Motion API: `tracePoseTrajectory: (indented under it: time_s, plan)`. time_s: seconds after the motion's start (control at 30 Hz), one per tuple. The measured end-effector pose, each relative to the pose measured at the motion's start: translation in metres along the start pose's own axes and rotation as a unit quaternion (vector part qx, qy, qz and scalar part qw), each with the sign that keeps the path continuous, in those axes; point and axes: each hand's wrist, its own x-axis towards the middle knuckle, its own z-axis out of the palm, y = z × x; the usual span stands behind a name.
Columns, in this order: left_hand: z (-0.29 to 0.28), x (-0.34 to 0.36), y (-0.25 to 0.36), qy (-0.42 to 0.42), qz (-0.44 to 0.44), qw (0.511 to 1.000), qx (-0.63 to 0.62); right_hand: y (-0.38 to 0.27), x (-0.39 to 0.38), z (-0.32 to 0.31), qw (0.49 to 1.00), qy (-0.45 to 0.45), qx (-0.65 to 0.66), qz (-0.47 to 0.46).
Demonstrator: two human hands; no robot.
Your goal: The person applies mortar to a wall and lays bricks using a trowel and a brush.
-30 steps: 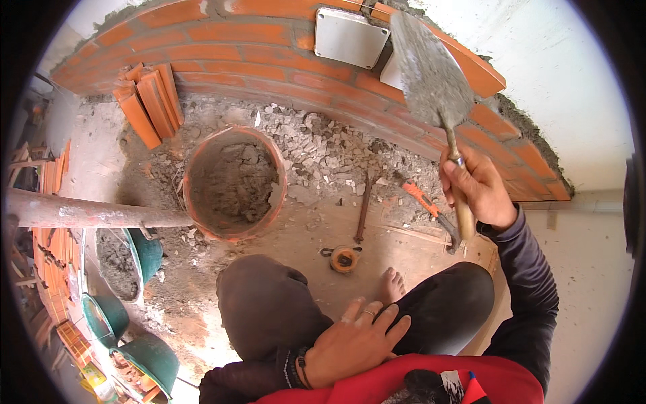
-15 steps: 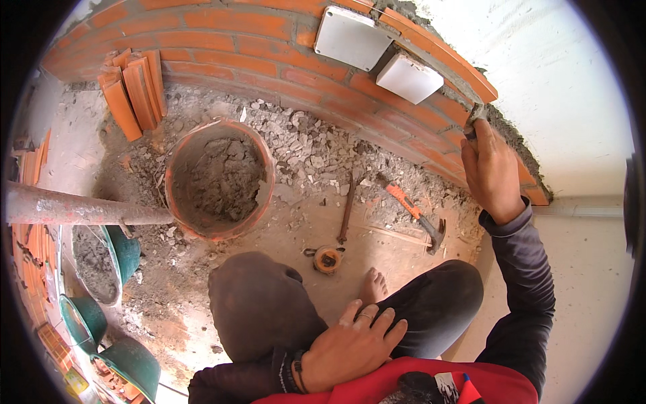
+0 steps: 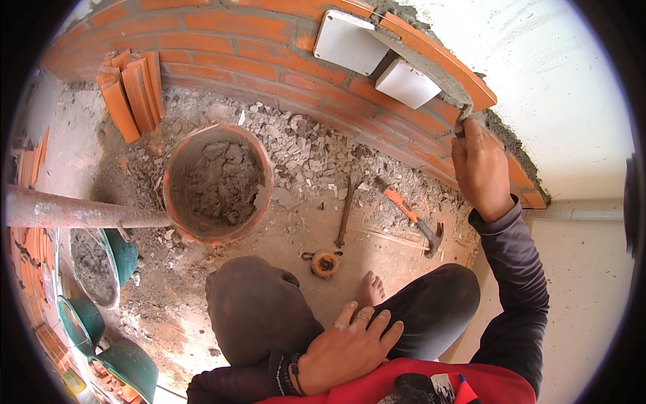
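My right hand (image 3: pixel 483 168) is closed round a small trowel (image 3: pixel 461 121), most of which is hidden by the fingers. Its mortar-smeared tip meets the wet joint beneath the end of an orange brick (image 3: pixel 441 54) on top of the low brick wall (image 3: pixel 269 67). Two white flat-faced boxes (image 3: pixel 350 42) (image 3: pixel 408 83) are set into the wall just left of that joint. My left hand (image 3: pixel 350 353) rests on my thigh, fingers spread and nothing in it.
A round bucket of mortar (image 3: pixel 222 182) stands left of centre, a pole (image 3: pixel 87 210) beside it. Loose bricks (image 3: pixel 131 94) lean on the wall. A hammer (image 3: pixel 414 215), a rusty bar (image 3: pixel 345 212) and a tape roll (image 3: pixel 326 263) lie among rubble. Green buckets (image 3: pixel 124 367) stand lower left.
My right hand has shifted slightly left with the trowel, along the joint under the end of the top brick. My left hand stays on my thigh.
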Motion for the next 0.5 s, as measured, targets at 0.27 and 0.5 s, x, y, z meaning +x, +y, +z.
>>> tracePoseTrajectory:
  time_s: [0.27, 0.5]
  plan:
    - [0.000, 0.002, 0.001, -0.005, 0.004, 1.000, 0.005, 0.001, -0.004, 0.019, 1.000, 0.015, 0.001, 0.020]
    - [0.000, 0.002, -0.001, -0.007, 0.005, 1.000, 0.008, -0.002, -0.003, 0.019, 0.999, 0.013, 0.018, 0.025]
